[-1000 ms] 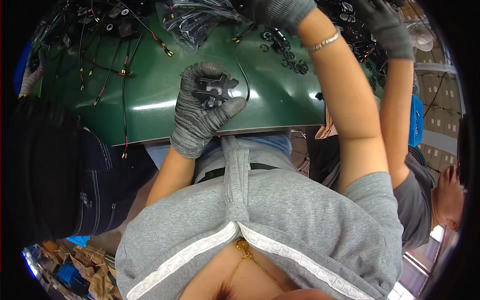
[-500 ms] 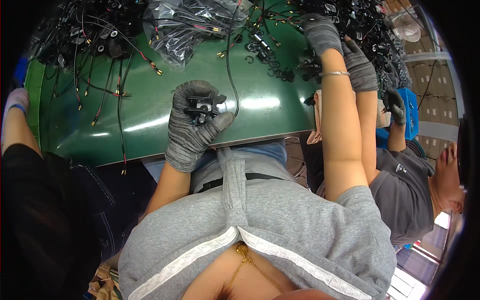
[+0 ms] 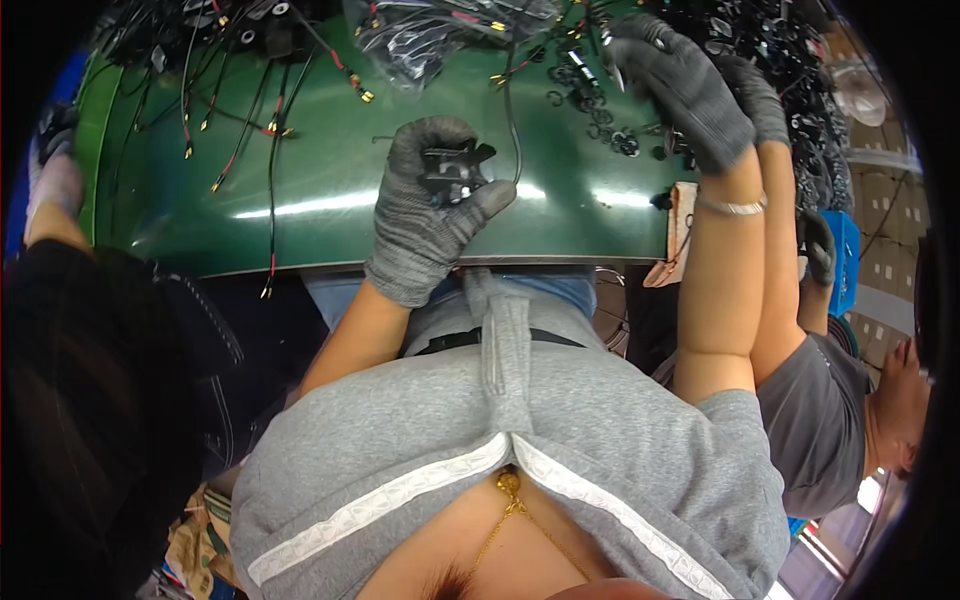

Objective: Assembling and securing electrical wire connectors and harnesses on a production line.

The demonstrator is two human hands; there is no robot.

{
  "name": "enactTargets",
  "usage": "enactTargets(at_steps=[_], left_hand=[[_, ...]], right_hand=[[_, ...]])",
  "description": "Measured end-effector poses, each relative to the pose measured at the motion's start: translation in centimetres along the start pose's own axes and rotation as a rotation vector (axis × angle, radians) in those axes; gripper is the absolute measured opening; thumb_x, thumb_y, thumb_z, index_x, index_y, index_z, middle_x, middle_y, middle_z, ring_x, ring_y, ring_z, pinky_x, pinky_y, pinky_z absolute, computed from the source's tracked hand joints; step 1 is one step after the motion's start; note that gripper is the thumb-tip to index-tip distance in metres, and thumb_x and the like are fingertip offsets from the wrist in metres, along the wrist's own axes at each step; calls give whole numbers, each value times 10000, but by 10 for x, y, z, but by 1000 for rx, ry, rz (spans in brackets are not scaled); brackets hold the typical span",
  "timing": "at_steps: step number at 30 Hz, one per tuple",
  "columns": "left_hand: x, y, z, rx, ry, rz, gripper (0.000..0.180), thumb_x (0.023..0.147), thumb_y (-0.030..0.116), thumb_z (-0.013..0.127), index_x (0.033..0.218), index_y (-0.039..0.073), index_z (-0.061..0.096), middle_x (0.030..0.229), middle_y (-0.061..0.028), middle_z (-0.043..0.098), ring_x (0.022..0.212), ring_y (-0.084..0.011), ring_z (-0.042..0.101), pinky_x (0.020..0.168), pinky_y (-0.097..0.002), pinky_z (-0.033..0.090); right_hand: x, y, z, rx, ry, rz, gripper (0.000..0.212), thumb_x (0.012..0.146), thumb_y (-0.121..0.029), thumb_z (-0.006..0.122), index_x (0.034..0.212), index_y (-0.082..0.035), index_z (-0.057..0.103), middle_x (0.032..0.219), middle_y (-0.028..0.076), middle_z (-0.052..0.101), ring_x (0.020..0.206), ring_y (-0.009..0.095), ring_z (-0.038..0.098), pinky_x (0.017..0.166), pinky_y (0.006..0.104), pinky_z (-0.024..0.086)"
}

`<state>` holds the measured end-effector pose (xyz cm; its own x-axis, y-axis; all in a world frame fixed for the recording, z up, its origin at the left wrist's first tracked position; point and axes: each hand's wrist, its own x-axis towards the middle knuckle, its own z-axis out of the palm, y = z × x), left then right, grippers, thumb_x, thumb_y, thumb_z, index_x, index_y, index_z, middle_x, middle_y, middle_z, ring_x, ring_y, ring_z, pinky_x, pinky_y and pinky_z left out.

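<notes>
My left hand (image 3: 425, 215), in a grey knitted glove, grips a black plastic part (image 3: 455, 172) with a bright metal piece in its middle. A black cable (image 3: 513, 125) runs down from the bag side to the left thumb; whether it joins the part is hidden. To the far right, my right hand (image 3: 690, 95), gloved alike, is raised over the table with its fingers drawn together. A small shiny metal piece shows at its fingertips, too small and blurred to name. Near this hand lie loose black rings (image 3: 600, 125) and a shiny metal pin (image 3: 580, 68).
The green table (image 3: 340, 235) carries heaped black parts and cables with red leads (image 3: 272, 180) at far left. A clear plastic bag (image 3: 410, 50) lies at the back. On the right are a co-worker's gloved hand (image 3: 755, 95), a pink cloth (image 3: 678, 235) and a blue crate (image 3: 840, 250).
The view has shifted, so the table appears higher and further right. My right hand has drawn back from the far-right heap, now with something shiny at its fingertips. My left hand keeps its grip.
</notes>
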<state>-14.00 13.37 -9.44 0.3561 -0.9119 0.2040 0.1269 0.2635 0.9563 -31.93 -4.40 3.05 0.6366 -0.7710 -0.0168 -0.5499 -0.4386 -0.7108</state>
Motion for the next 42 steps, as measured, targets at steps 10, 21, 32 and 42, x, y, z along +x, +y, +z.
enactTargets(at_steps=[10, 21, 32, 42], left_hand=[[-9, -6, -4, 404, 61, 214, 569, 710, 138, 829, 1175, 79, 505, 1147, -74, 552, 1003, -188, 585, 905, -326, 492], [-5, 6, 3, 809, 25, 683, 346, 712, 197, 777, 1000, 106, 609, 1013, -91, 607, 948, -291, 576, 870, -440, 439], [-10, 14, 10, 408, -64, 263, 386, 665, 52, 774, 993, 134, 589, 969, -43, 603, 895, -182, 596, 707, -324, 500], [5, -9, -15, -491, 77, 100, 460, 857, 172, 697, 1238, 96, 450, 1063, -139, 603, 913, -239, 637, 752, -389, 599]], right_hand=[[-19, -9, 55, 366, -646, -121, 412, 821, -312, 745, 1059, 16, 676, 932, 100, 681, 794, 145, 627, 732, 285, 524], [-5, -8, 41, -66, -1021, -362, 242, 911, -87, 544, 1098, -15, 680, 1086, 184, 663, 940, 307, 650, 826, 372, 547], [-4, -15, 60, -77, -592, -376, 376, 766, -328, 769, 985, -32, 695, 897, 113, 685, 808, 212, 649, 777, 331, 518], [27, 30, 59, 894, 213, -529, 578, 778, -103, 738, 1309, -53, 516, 1185, 64, 587, 1027, 166, 573, 878, 325, 491]])
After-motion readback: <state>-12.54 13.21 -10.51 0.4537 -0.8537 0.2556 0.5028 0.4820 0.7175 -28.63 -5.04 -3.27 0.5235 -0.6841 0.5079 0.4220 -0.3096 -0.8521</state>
